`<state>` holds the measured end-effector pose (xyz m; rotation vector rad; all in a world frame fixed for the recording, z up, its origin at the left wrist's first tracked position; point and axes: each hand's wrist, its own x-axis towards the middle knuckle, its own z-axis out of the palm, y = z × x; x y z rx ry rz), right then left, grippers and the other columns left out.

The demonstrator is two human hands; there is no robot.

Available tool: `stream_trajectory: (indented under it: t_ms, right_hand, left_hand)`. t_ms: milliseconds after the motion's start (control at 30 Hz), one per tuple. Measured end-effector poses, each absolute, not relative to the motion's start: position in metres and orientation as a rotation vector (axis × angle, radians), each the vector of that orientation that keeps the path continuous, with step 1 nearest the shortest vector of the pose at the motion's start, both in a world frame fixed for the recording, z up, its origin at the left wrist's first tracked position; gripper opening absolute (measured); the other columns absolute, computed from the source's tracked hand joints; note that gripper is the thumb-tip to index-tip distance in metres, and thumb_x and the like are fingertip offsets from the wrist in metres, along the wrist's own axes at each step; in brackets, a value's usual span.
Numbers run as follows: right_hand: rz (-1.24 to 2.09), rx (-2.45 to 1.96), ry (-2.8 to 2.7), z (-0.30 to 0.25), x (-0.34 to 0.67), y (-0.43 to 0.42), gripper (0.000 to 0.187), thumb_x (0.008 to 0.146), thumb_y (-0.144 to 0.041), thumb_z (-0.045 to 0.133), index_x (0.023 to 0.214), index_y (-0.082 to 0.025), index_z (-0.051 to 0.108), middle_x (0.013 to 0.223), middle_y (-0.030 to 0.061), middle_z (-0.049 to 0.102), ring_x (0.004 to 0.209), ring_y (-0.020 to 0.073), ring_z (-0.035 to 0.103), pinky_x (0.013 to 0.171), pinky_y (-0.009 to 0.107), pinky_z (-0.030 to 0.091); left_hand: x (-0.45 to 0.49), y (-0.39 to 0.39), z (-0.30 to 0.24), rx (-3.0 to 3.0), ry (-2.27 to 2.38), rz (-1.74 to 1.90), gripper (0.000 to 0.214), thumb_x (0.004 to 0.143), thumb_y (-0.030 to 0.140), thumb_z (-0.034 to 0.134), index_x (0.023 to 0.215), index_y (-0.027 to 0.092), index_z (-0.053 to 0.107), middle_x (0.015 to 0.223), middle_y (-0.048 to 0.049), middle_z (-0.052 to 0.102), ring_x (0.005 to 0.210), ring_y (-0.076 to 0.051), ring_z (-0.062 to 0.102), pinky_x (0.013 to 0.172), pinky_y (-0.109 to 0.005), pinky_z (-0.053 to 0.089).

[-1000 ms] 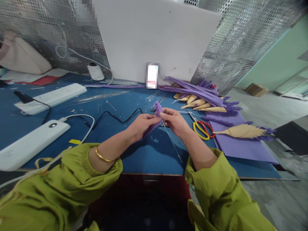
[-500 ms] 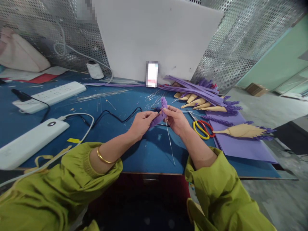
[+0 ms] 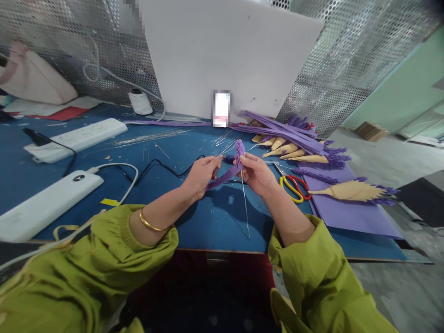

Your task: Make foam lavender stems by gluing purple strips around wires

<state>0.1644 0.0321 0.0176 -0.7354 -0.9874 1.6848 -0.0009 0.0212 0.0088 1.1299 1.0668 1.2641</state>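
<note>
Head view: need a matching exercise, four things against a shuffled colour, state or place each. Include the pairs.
Things:
1. Purple flower spike
2. Scissors
3. Power strip
4. Bangle

Colour, state or place:
A. White, with rows of sockets
B. Held upright in the right hand
C. Gold, worn on the arm
D. One red handle, one yellow

Pairs: 1-B, 2-D, 3-A, 4-C

Matt purple paper strip point(image 3: 224, 177), ruffled flower spike point(image 3: 240, 149) (rough-looking), shiny metal wire point(image 3: 245, 203), smooth glossy metal bangle point(image 3: 148, 224)
</note>
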Motion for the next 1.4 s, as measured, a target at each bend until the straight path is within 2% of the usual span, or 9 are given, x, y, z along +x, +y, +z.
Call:
stream_trajectory:
  t_ms: [167, 433, 633, 867, 1000, 1100, 1233, 1333, 1400]
  right_hand:
    - [1.689, -0.75, -0.973, 0.017, 0.164, 0.032, 0.022, 0.063, -0.025, 0.081, 0.075, -0.015, 0.065, 0.07, -0.0004, 0.068, 0.048, 0.0033, 0.048, 0.046, 0.015, 0.041]
    - [1.677, -0.767, -0.981, 0.019, 0.164, 0.032, 0.024, 0.062, -0.026, 0.082, 0.076, -0.015, 0.065, 0.07, -0.0006, 0.068, 0.047, 0.0032, 0.046, 0.045, 0.015, 0.04]
    - [1.666, -0.769, -1.012, 0.018, 0.165, 0.031, 0.024, 0.064, -0.027, 0.081, 0.076, -0.016, 0.064, 0.072, -0.0007, 0.068, 0.047, 0.0035, 0.045, 0.045, 0.016, 0.04]
    - [1.663, -0.763, -1.033, 0.017, 0.166, 0.032, 0.023, 0.065, -0.029, 0.08, 0.076, -0.017, 0.063, 0.073, -0.0009, 0.067, 0.048, 0.0039, 0.045, 0.046, 0.017, 0.04]
    - [1.659, -0.769, -1.023, 0.018, 0.166, 0.032, 0.023, 0.064, -0.028, 0.081, 0.075, -0.017, 0.064, 0.072, -0.0008, 0.067, 0.048, 0.0042, 0.045, 0.046, 0.017, 0.04]
    - [1.654, -0.766, -1.03, 0.018, 0.166, 0.031, 0.023, 0.065, -0.028, 0.081, 0.076, -0.017, 0.064, 0.072, -0.0013, 0.067, 0.048, 0.0039, 0.045, 0.047, 0.017, 0.04]
    - [1.664, -0.76, -1.016, 0.019, 0.165, 0.031, 0.023, 0.064, -0.027, 0.081, 0.076, -0.016, 0.065, 0.071, -0.001, 0.067, 0.049, 0.0037, 0.045, 0.046, 0.016, 0.04]
    - [1.662, -0.762, -1.015, 0.02, 0.165, 0.03, 0.024, 0.063, -0.027, 0.081, 0.075, -0.016, 0.064, 0.071, -0.0009, 0.067, 0.049, 0.0041, 0.046, 0.046, 0.017, 0.04]
    - [1.653, -0.765, -1.023, 0.02, 0.165, 0.03, 0.024, 0.062, -0.028, 0.081, 0.075, -0.017, 0.064, 0.071, -0.0009, 0.067, 0.048, 0.0043, 0.045, 0.045, 0.017, 0.04]
  left_hand:
    - [-0.003, 0.025, 0.007, 1.045, 1.098, 1.318, 0.056, 0.077, 0.055, 0.065, 0.046, 0.02, 0.035, 0.044, 0.0058, 0.03, 0.042, -0.007, 0.027, 0.045, -0.025, 0.027]
    - [-0.004, 0.027, 0.009, 1.041, 0.979, 1.317, 0.032, 0.08, 0.038, 0.067, 0.062, 0.018, 0.05, 0.058, 0.0039, 0.043, 0.048, -0.007, 0.037, 0.047, -0.021, 0.031]
    - [-0.008, 0.03, 0.008, 1.009, 1.068, 1.412, 0.056, 0.077, 0.057, 0.064, 0.046, 0.02, 0.037, 0.044, 0.0058, 0.028, 0.04, -0.007, 0.025, 0.042, -0.025, 0.023]
    - [-0.024, 0.043, 0.022, 0.836, 1.128, 1.629, 0.045, 0.071, 0.056, 0.07, 0.057, 0.022, 0.044, 0.053, 0.0035, 0.045, 0.047, -0.009, 0.04, 0.048, -0.025, 0.034]
    - [-0.04, 0.054, 0.032, 0.716, 1.196, 1.659, 0.044, 0.07, 0.053, 0.074, 0.06, 0.023, 0.044, 0.053, 0.005, 0.043, 0.046, -0.008, 0.038, 0.046, -0.025, 0.033]
    - [-0.055, 0.06, 0.041, 0.632, 1.222, 1.737, 0.046, 0.076, 0.058, 0.066, 0.06, 0.023, 0.042, 0.049, 0.006, 0.037, 0.044, -0.008, 0.032, 0.045, -0.026, 0.031]
    - [-0.078, 0.066, 0.053, 0.421, 1.21, 1.886, 0.049, 0.092, 0.052, 0.048, 0.056, 0.022, 0.032, 0.047, 0.0061, 0.028, 0.043, -0.009, 0.023, 0.049, -0.026, 0.031]
    - [-0.096, 0.066, 0.06, 0.588, 1.323, 1.941, 0.049, 0.089, 0.064, 0.042, 0.062, 0.023, 0.041, 0.049, 0.0043, 0.031, 0.05, -0.011, 0.031, 0.053, -0.026, 0.033]
    - [-0.102, 0.065, 0.064, 0.9, 1.369, 1.824, 0.047, 0.084, 0.07, 0.044, 0.076, 0.025, 0.054, 0.055, 0.0022, 0.044, 0.062, -0.014, 0.045, 0.059, -0.027, 0.038]
